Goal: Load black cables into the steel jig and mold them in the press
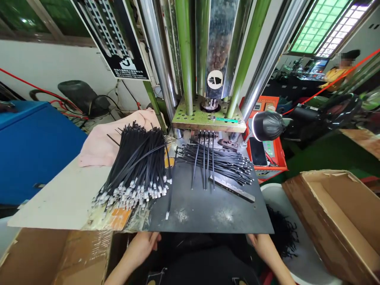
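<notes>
My left hand [150, 240] is below the front edge of the dark work plate [202, 213], its fingers curled and partly covered by the edge. Whether it holds anything is hidden. My right hand [257, 240] is under the plate's right front corner, with its fingers out of sight. A thick pile of black cables [139, 154] with pale connector ends lies on the left. Several black cables [204, 166] run forward from the metal fixture [203, 137] under the press, across a second bundle of cables [225, 158]. A single cable [170, 194] lies between the piles.
The green press plate [208, 118] hangs above the fixture. A metal bar [233, 189] rests on the work plate. At right are a black lamp [268, 126], an orange control box [271, 158] and a cardboard box [335, 213]. A person in yellow [335, 75] sits far back.
</notes>
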`<state>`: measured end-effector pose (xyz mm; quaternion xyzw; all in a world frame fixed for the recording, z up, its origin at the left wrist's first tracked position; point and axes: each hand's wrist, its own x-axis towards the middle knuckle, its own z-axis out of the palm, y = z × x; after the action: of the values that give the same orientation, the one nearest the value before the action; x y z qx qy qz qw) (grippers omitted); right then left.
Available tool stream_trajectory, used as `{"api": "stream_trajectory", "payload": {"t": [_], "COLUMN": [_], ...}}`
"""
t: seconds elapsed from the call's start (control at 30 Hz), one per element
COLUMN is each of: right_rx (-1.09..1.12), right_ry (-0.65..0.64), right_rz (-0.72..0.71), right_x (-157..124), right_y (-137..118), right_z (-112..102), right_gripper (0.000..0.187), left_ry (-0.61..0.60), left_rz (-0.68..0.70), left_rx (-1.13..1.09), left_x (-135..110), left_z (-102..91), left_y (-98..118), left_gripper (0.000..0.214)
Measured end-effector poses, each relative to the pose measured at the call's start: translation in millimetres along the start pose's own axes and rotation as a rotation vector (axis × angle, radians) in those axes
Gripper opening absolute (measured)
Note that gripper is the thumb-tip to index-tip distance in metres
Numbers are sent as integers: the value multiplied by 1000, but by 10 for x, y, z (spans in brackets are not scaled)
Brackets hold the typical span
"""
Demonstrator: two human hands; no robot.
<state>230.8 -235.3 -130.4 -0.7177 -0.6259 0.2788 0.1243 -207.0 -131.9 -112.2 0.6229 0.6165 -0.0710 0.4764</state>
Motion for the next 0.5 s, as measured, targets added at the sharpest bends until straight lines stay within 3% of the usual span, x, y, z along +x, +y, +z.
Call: {"api": "stream_trajectory", "payload": {"t": [0.07, 0.13, 0.5], "right_rx": [-5, -14, -37], "right_ry": [152, 198, 100], "right_rz": [-47, -85, -127], "right_x": [110, 168, 125], "right_y": [147, 222, 190], "right_z": [153, 193, 101], "right_gripper": [45, 46, 44], "left_ry": [56, 57, -62], "left_rz": [-26, -18, -73], "left_rx": [-74, -114, -87], "left_x": [188, 290, 343], "left_z": [170, 245, 322], "left_y": [-116, -167, -332], "left_gripper": [60, 62, 69]}}
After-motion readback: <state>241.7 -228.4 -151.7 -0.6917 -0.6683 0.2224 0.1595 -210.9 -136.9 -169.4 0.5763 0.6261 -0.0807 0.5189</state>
